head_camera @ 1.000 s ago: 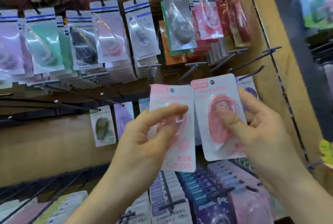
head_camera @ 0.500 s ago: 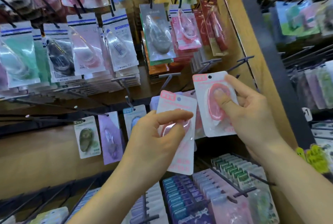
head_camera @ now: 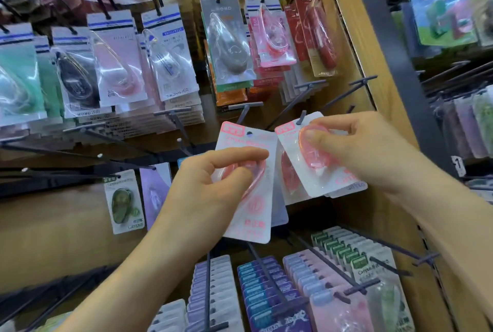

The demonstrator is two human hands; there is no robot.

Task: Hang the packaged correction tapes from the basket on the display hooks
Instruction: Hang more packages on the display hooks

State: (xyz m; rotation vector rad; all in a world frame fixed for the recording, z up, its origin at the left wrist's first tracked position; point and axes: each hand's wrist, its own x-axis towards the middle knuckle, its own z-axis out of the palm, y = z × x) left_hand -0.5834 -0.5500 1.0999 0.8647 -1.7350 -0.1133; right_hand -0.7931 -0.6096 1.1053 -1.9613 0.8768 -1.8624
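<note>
Left hand [head_camera: 213, 174] pinches first pink pack [head_camera: 250, 214] across its blister. Right hand [head_camera: 368, 150] pinches second pack [head_camera: 320, 174], hook [head_camera: 302, 117] at its 12 o'clock. Likely light, stiff card, slick blister: hold mid-card.

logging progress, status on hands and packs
Left hand grips first pink pack. Right hand grips second pink pack, hole at hook tip. Hung packs close behind it.

The pink correction tape packs [head_camera: 246, 193] are matt white card under glossy clear plastic blisters. Display hooks [head_camera: 301, 97] look dark matt metal. The side panel [head_camera: 344, 38] is smooth wood.
</note>
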